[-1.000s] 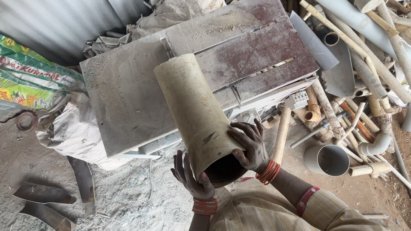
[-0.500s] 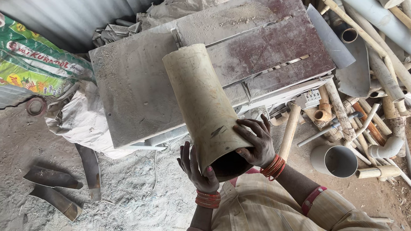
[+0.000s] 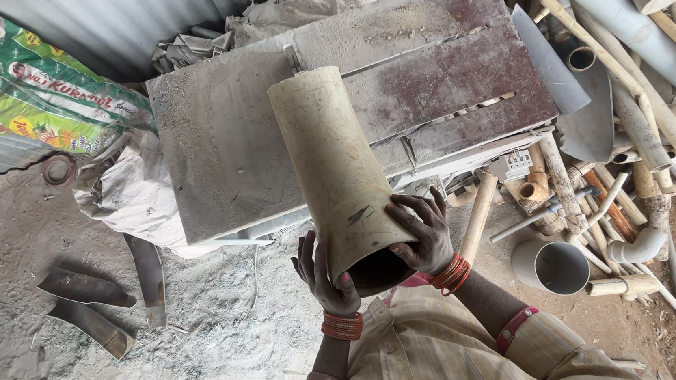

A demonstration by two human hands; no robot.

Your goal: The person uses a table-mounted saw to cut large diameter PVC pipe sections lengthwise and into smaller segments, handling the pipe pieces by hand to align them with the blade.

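While both hands cup the near, open end of the wide cream plastic pipe section [image 3: 336, 166], the grip sits low on the piece and the far end tilts away over the saw table [image 3: 220, 143]. The left hand [image 3: 325, 277] spreads its fingers along the left wall of the mouth; the right hand [image 3: 423, 235] wraps spread fingers [image 3: 413, 208] over the right wall, just above the dark opening. Neither hand pinches; each presses flat against the curved surface.

To do this hold well, it seems advisable to keep the palms opposed across the mouth so the pipe cannot roll, and to keep fingertips outside the rim. The far end stands beyond the fingers, over the dusty grey half of the table, left of the blade slot [image 3: 469, 109] in the reddish half. Judged from this position, the weight rides ahead of the grip, so a firm, even squeeze matters.

Outward from the right fingers lie a short grey pipe offcut [image 3: 552, 265] and a heap of thin pipes [image 3: 640, 106]. Left of the left fingers, curved pipe strips [image 3: 86, 289] rest in the sawdust, with a green printed sack [image 3: 37, 102] farther off.
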